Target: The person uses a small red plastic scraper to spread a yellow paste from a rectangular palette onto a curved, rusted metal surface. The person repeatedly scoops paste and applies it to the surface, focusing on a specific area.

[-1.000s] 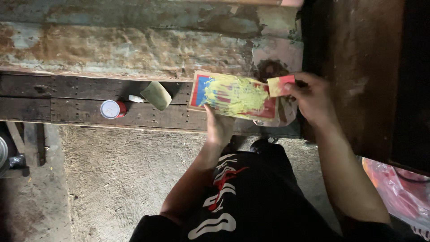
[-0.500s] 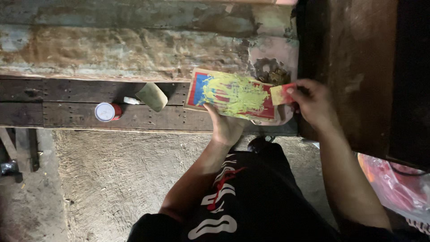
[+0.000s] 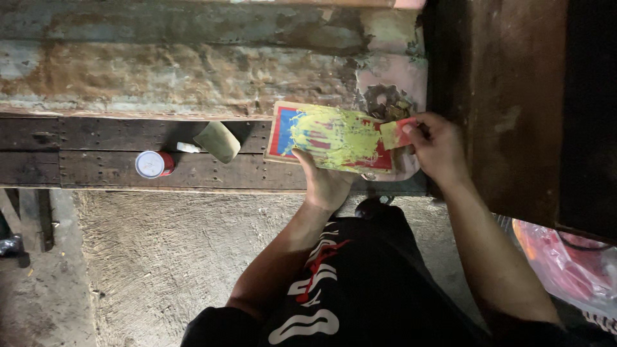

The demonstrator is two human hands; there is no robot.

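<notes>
Left hand [image 3: 326, 183] under smeared card [image 3: 331, 138], right hand [image 3: 437, 148] seemingly pinching scraper [image 3: 395, 133].

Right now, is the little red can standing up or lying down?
Standing up. The little red can sits on the wooden bench, its round white top facing the camera.

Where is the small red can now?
In the head view, the can stands on the wooden bench, left of the scraper, far from both hands.
</notes>
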